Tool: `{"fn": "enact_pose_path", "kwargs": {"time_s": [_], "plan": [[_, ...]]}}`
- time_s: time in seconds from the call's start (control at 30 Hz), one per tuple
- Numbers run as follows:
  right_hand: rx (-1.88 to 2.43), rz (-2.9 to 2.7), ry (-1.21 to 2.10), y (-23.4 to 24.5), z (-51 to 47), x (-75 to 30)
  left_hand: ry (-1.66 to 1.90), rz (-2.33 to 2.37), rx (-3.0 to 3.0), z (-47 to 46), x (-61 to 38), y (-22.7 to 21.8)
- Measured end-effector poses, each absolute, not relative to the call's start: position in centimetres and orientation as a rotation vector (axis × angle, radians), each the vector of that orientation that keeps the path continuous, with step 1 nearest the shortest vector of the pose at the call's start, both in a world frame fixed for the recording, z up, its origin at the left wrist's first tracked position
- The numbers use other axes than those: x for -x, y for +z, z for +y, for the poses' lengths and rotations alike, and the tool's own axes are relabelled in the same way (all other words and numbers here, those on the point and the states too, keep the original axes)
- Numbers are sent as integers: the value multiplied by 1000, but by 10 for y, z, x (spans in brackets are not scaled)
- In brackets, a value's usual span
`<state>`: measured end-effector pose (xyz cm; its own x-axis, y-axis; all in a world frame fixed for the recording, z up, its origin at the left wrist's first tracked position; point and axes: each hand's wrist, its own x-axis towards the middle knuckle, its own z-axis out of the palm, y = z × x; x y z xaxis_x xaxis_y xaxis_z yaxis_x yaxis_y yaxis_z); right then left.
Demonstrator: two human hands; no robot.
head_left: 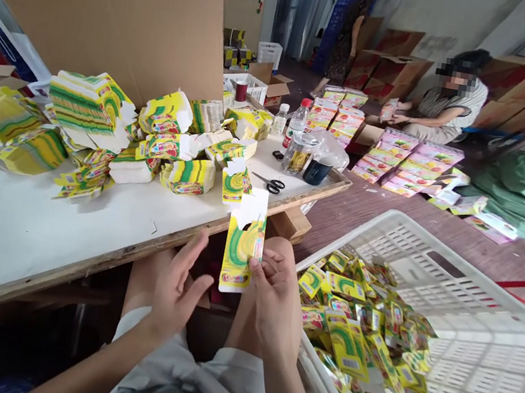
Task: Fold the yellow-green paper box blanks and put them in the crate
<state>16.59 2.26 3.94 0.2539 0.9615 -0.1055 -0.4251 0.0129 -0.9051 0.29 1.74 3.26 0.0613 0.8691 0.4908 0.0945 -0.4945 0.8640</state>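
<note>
Between thumb and fingers, my right hand [277, 287] pinches a flattened yellow-green carton [240, 250] by its right side, above my lap. The carton's white flaps point up toward the table edge. Just left of it, my left hand [182, 277] is open and empty, thumb and fingers apart, not touching the carton. A small folded carton [233, 181] lies at the table's edge, right behind the held one. Bundles of flat cartons [89, 108] in the same print are heaped along the table [56, 241].
A white plastic crate [478, 295] at my right holds many small yellow-green packets [348, 347]. Scissors [269, 184], a bottle [297, 121] and a dark mug [318, 170] stand or lie at the table's far end. One person sits beside stacked pink boxes [415, 166]; another stands behind.
</note>
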Motion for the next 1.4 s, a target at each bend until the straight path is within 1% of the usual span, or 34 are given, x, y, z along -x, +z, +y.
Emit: {"fn": "enact_pose_path", "kwargs": {"time_s": [0.1,0.17,0.23,0.4,0.6,0.73,0.83,0.9,0.97,1.07,1.17,1.27,1.4], "plan": [[1025,-702,1305,33,13,-161,1194,869,-1046,26,-5,40],[1005,-693,1352,32,10,-157,1019,768,-876,31,-7,44],[992,-686,1372,31,10,-154,966,708,-816,31,-9,45],[1042,-777,1345,35,9,-156,965,676,-777,26,-10,42],[1116,-892,1327,34,5,-146,1165,911,-824,28,-10,31],[1212,-979,1131,30,5,-140,1220,984,-868,29,-9,27],[1257,-1112,989,31,5,-146,1283,1064,-1007,24,-5,29],[1224,-1220,955,34,6,-153,1242,1071,-1120,20,1,32],[1176,-1312,992,37,7,-162,1120,1018,-1181,17,7,36],[1138,-1398,1125,38,9,-174,943,925,-1183,15,16,40],[1101,-1428,1265,38,10,-181,858,882,-1152,14,20,42],[1105,-1454,1203,36,11,-181,835,851,-1123,11,19,42],[1120,-1329,1089,32,10,-177,848,808,-1092,8,15,40]]}}
